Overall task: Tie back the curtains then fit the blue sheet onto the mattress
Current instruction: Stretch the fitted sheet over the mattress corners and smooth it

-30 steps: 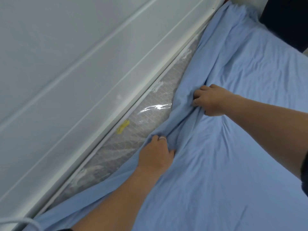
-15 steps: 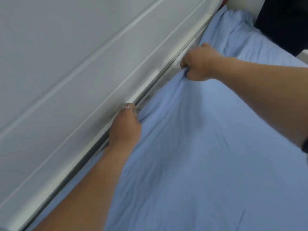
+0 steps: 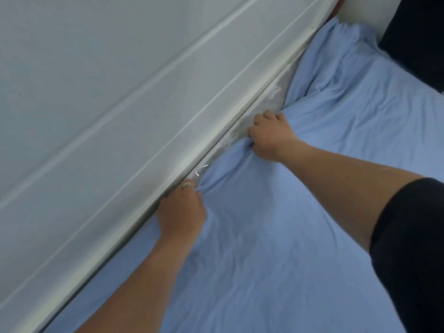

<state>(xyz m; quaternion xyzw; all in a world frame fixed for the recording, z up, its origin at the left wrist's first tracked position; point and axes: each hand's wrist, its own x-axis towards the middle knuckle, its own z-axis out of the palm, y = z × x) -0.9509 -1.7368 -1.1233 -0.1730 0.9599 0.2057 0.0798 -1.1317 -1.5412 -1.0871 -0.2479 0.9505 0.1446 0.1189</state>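
The blue sheet covers most of the mattress, wrinkled and bunched along the wall side. A narrow strip of the plastic-wrapped mattress shows bare between the sheet's edge and the white bed rail. My left hand, with a ring on one finger, is closed on a gathered fold of the sheet's edge right against the rail. My right hand grips the same edge farther along, its fingers curled into the cloth beside the bare strip. No curtains are in view.
A white panelled wall or bed frame runs diagonally along the mattress's left side, tight against it. A dark object sits at the far right corner. A loose heap of sheet lies at the far end.
Both hands have shifted along the sheet's edge and taken new grips. The right hand has come back nearer to me, and a strip of bare mattress shows again beside the rail.
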